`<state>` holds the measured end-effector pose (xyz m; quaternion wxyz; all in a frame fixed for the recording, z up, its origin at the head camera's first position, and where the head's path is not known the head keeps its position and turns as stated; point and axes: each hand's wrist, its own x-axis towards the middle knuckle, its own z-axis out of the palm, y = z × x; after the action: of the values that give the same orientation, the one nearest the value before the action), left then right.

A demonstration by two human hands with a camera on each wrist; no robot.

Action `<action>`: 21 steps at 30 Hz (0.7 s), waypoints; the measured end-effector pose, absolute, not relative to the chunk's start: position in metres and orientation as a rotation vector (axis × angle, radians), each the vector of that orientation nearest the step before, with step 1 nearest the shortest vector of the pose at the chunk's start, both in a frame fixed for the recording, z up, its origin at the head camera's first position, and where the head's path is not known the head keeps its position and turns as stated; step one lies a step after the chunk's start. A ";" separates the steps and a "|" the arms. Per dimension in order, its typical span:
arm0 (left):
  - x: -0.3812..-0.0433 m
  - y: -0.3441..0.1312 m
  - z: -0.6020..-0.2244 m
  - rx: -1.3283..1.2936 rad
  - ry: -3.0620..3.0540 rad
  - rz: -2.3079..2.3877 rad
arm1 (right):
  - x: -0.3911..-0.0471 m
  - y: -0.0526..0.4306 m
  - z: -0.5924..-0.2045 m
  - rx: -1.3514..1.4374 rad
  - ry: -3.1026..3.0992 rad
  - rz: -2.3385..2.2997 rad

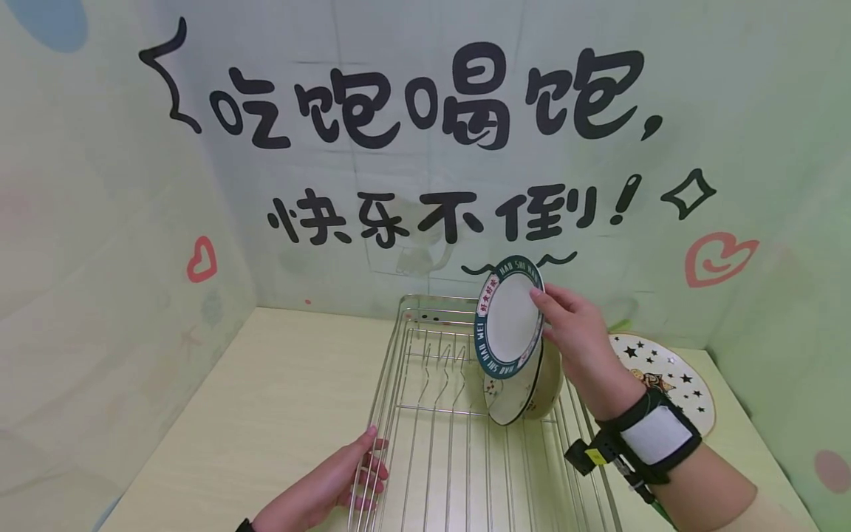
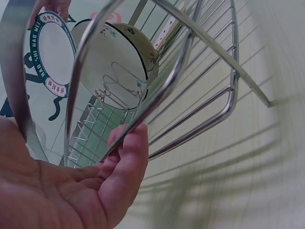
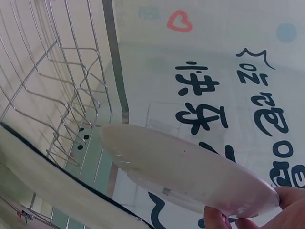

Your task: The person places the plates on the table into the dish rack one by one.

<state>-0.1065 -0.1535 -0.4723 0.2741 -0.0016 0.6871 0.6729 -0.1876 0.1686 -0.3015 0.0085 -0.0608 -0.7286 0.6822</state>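
At seven o'clock in the head view, the left hand [image 1: 342, 473] is curled round a side of the rack [image 1: 439, 410] at six. The plate [image 1: 512, 318] tilts steeply at four, over the rack; toward five, the bowl [image 1: 515, 397] stands on edge inside. Well apart from the left, the right hand [image 1: 577, 336] pinches the plate's two-o'clock rim.

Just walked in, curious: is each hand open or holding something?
Left hand: closed, gripping the wire dish rack.
Right hand: closed, holding the green-rimmed plate.
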 end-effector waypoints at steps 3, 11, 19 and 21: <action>-0.106 -0.154 -0.472 -0.002 1.845 1.814 | -0.189 0.166 -0.302 -0.206 -2.252 2.162; -0.108 -0.155 -0.477 0.017 1.857 1.812 | -0.193 0.161 -0.307 -0.251 -2.248 2.147; -0.109 -0.155 -0.480 0.019 1.871 1.810 | -0.201 0.158 -0.310 -0.240 -2.263 2.070; -0.109 -0.155 -0.480 0.020 1.872 1.809 | -0.203 0.159 -0.311 -0.265 -2.273 2.036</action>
<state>-0.1089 -0.1553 -0.4797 0.2656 0.0074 0.6932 0.6699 -0.2035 0.1589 -0.3111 0.0393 -0.0864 -0.7414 0.6643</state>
